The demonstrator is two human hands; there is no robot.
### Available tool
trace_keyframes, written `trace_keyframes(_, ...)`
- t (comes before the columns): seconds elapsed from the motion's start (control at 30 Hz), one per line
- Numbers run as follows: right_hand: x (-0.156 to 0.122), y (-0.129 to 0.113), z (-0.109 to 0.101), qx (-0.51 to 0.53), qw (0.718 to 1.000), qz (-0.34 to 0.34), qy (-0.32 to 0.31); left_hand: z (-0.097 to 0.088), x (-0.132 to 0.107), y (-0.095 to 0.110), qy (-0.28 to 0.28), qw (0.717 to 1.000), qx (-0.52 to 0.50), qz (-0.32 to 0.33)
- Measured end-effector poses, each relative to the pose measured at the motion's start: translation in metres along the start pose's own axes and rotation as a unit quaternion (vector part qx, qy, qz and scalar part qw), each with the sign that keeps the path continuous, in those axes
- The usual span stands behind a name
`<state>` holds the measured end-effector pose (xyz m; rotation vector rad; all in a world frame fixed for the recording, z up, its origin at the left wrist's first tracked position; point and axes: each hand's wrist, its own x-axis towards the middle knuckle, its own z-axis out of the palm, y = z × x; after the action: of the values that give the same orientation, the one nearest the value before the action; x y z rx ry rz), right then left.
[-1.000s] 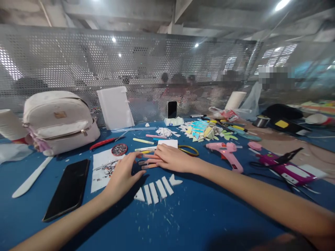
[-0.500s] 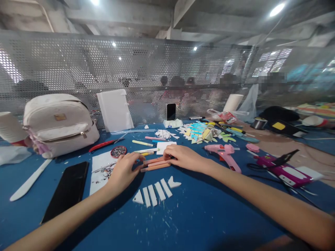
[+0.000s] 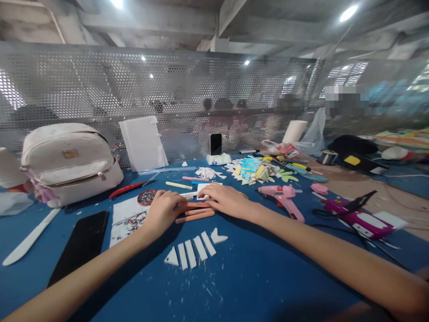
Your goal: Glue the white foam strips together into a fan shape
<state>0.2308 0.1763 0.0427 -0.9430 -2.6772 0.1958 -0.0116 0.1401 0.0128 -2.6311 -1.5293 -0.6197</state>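
Note:
My left hand is closed at the left ends of orange-brown marker pens, its fingertips bent round them. From the other side, my right hand has its fingers curled over their right ends, hiding part of them. One orange marker lies loose just in front of the others. Below the hands, white foam pieces are laid out as a fish skeleton: a pointed head, several strips and a forked tail. A white card and other coloured pens lie just behind my fingers.
Left stand a white backpack, red-handled pliers, a black phone and a white plastic knife. Foam scraps lie behind. At right are a pink glue gun and a magenta device with cables.
The front orange marker has come apart from the bunch, and my hands now sit on the ones behind it. The view has shifted slightly.

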Motion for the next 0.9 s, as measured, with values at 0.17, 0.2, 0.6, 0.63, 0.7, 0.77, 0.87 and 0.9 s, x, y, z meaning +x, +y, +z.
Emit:
trace_keyframes(0.17,0.011,-0.006,0.005,0.039,0.999,-0.025,0.002,-0.011,0.003,-0.001,0.046,0.999,-0.019,0.017)
trace_keyframes(0.2,0.011,-0.006,0.005,0.051,0.998,-0.025,0.004,-0.013,0.003,-0.001,0.054,0.998,-0.024,0.019)
trace_keyframes(0.6,0.003,-0.027,-0.011,0.428,0.901,0.055,0.054,-0.026,-0.008,0.013,0.052,0.992,-0.085,0.079)
trace_keyframes(0.63,0.002,-0.031,-0.011,0.459,0.885,0.061,0.045,-0.028,-0.009,0.019,0.049,0.991,-0.083,0.091)
trace_keyframes(0.7,0.000,-0.041,-0.011,0.510,0.857,0.068,0.022,-0.033,-0.013,0.032,0.044,0.990,-0.076,0.114)
trace_keyframes(0.77,-0.006,-0.051,-0.012,0.544,0.836,0.067,-0.004,-0.037,-0.020,0.044,0.036,0.988,-0.068,0.133)
trace_keyframes(0.87,-0.025,-0.066,-0.018,0.584,0.808,0.049,-0.050,-0.039,-0.036,0.062,0.026,0.986,-0.055,0.153)
trace_keyframes(0.9,-0.033,-0.071,-0.020,0.603,0.794,0.043,-0.073,-0.040,-0.042,0.068,0.025,0.985,-0.052,0.163)
